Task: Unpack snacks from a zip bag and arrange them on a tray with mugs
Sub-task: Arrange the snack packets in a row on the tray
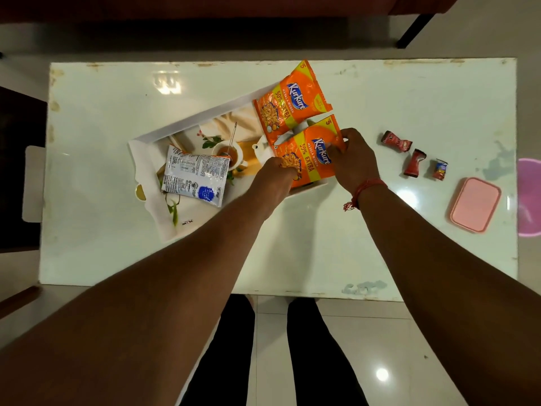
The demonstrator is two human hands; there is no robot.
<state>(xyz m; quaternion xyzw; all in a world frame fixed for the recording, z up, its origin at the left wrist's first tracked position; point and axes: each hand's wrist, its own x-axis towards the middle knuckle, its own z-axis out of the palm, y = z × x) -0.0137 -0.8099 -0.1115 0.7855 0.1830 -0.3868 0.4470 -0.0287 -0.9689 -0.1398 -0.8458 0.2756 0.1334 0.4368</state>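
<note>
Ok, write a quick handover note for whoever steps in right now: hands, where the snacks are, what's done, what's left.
Hands: left hand and right hand both grip the near orange Kurkure packet, at the tray's right end.
Placed: far orange Kurkure packet overhangs the tray's far corner; white-and-blue packet lies in its left part.
Left: settle the held packet; three small red sweets lie on the table to the right, beside a pink lidded box.
No real mugs or zip bag in view.
</note>
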